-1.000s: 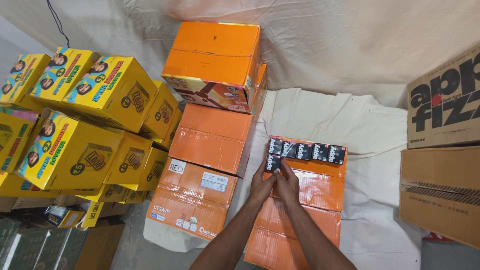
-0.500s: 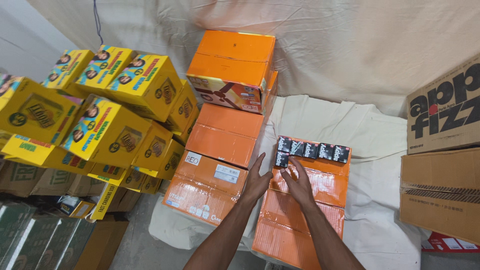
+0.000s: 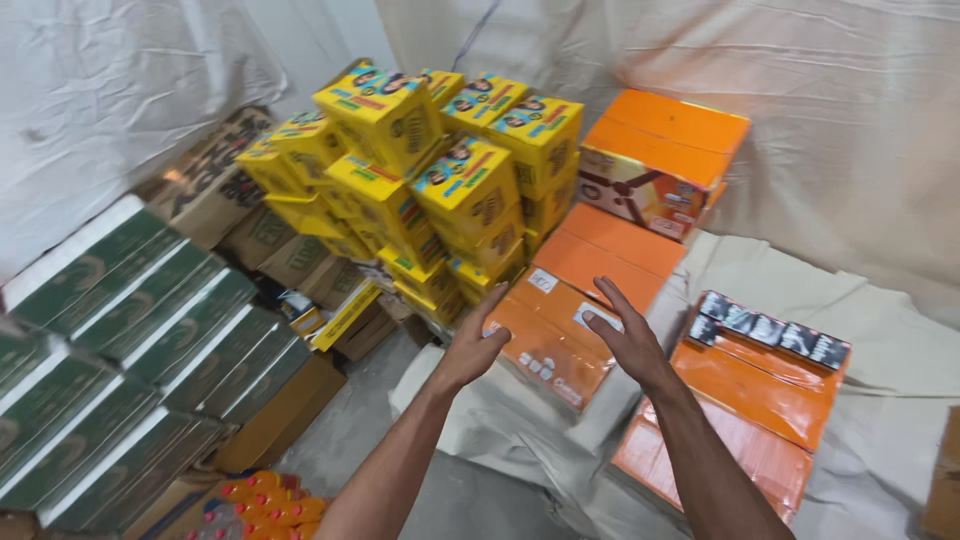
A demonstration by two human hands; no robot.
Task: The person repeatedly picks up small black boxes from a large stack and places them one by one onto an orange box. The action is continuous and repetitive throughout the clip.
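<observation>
Yellow stack [image 3: 440, 170] leans at the cloth's [image 3: 880, 340] left edge, orange box [image 3: 560, 325] beside it; left hand [image 3: 470, 350] and right hand [image 3: 625, 340] open, empty, flanking its near end: a bump could topple the yellows.

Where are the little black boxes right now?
In the head view, the row of black boxes sits at the right, on top of an orange carton, just right of the person's right hand.

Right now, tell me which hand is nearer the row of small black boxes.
Right. The right hand hovers just left of the black boxes; the left hand is farther left.
</observation>
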